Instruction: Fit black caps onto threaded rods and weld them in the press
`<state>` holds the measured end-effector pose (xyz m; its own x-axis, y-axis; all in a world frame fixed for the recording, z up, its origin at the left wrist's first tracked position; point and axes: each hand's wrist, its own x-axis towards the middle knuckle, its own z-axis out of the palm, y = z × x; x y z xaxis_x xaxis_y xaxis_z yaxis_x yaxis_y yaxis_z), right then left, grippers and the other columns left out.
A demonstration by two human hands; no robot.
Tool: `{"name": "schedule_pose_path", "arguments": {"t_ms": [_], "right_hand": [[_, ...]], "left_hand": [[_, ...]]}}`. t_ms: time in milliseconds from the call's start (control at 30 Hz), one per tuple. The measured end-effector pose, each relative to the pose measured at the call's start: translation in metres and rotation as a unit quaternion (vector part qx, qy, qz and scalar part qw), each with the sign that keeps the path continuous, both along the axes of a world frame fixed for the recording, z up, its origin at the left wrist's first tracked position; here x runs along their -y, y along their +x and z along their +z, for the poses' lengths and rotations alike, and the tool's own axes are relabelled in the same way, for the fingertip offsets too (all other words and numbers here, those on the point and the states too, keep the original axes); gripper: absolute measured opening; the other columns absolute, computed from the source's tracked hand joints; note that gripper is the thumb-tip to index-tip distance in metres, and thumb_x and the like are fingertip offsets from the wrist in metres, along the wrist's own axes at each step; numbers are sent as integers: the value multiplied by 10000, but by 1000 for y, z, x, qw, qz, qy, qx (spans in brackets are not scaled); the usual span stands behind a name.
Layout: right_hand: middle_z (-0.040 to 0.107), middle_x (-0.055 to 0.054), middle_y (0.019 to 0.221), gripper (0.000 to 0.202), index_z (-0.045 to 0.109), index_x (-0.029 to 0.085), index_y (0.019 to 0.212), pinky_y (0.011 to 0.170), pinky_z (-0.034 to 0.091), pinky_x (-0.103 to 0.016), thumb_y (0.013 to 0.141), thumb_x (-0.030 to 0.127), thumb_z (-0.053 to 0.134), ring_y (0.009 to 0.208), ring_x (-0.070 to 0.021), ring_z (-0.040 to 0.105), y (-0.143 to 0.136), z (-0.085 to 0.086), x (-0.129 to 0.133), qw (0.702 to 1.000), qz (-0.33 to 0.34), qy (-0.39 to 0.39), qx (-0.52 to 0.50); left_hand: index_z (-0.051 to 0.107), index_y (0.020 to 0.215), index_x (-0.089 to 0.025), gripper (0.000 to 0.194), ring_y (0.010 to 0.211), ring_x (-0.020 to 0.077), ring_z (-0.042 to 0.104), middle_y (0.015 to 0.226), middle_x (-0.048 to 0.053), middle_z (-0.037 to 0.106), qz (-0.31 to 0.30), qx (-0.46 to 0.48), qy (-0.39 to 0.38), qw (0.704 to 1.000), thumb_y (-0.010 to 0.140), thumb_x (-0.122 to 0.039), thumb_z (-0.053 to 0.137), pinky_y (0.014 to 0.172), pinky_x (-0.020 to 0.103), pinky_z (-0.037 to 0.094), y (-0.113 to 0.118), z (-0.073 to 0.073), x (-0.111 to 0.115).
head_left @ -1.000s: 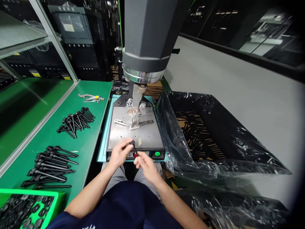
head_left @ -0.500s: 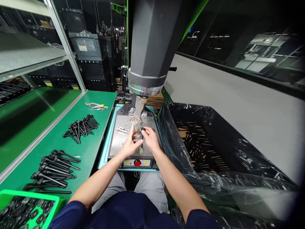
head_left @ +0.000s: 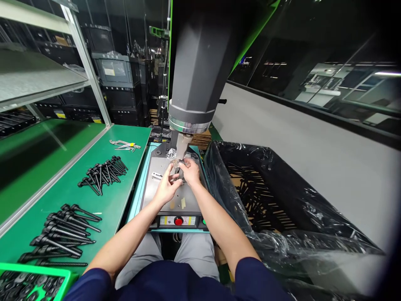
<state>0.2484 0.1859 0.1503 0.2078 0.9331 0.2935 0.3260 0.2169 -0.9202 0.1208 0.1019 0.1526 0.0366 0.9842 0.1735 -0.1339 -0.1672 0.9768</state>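
Observation:
My right hand (head_left: 190, 171) pinches a black threaded rod with a round head (head_left: 178, 170), just under the metal tip (head_left: 183, 146) of the press (head_left: 194, 75). Fingers cover most of this rod, and whether it touches the fixture is hidden. Beside it, on the left, my left hand (head_left: 166, 184) has its thumb and fingers apart, curved towards the rod. Both hands are over the press's grey metal plate (head_left: 163, 200). A clear fixture shows partly behind the fingers. On the plate, left of my left hand, lies a small slotted metal bracket (head_left: 157, 175).
Similar black rods lie in two piles (head_left: 59, 230) (head_left: 102, 173) on the green table (head_left: 106, 217), near pliers (head_left: 120, 144). A green bin (head_left: 67, 276) holds small black parts. At right stands a plastic-lined box (head_left: 216, 167) of rods. A red button (head_left: 178, 221) fronts the press.
Both hands have moved away from me, bringing the rod up under the press tip. The view has shifted slightly.

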Motion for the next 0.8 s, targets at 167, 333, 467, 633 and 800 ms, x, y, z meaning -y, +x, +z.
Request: {"name": "schedule_pose_path", "arguments": {"t_ms": [167, 333, 467, 633, 800], "right_hand": [[679, -41, 886, 360, 663, 183, 926, 738, 480, -321, 646, 398, 734, 752, -190, 590, -2, -13, -20, 999, 21, -17, -27], [710, -50, 977, 382, 667, 196, 1015, 811, 498, -337, 710, 423, 704, 837, -200, 633, 8, -14, -27, 991, 116, -33, -63], [715, -36, 857, 343, 713, 179, 970, 777, 510, -330, 789, 457, 624, 819, -217, 642, 12, -11, -25, 991, 131, -26, -16], [725, -59, 885, 360, 721, 166, 987, 806, 515, -343, 776, 445, 637, 853, -234, 652, 4, -12, -22, 997, 74, -20, 8], [709, -88, 1138, 434, 680, 188, 1148, 941, 493, -383, 813, 451, 596, 1001, -238, 654, 3, -21, -8, 996, 87, 3, -33]], "left_hand": [[340, 1516, -290, 830, 1140, 233, 613, 1610, 138, 268, 2, 1, 2, 1000, 788, -296, 741, 867, 354, 572, -1, -3, -1], [347, 1513, -289, 825, 1103, 214, 631, 1608, 134, 277, 0, -4, -3, 1000, 785, -278, 735, 870, 351, 569, -5, -4, -1], [357, 1508, -278, 821, 1088, 211, 637, 1612, 135, 271, 5, 0, -10, 1000, 779, -282, 737, 862, 349, 566, -6, -8, -2], [371, 1497, -265, 814, 1092, 212, 635, 1610, 136, 273, 1, 0, -17, 1000, 776, -298, 748, 873, 348, 559, -6, -15, -2], [388, 1485, -252, 792, 1086, 219, 640, 1576, 150, 342, 1, -13, -20, 1000, 779, -296, 743, 913, 378, 538, -9, -16, -2]]}}
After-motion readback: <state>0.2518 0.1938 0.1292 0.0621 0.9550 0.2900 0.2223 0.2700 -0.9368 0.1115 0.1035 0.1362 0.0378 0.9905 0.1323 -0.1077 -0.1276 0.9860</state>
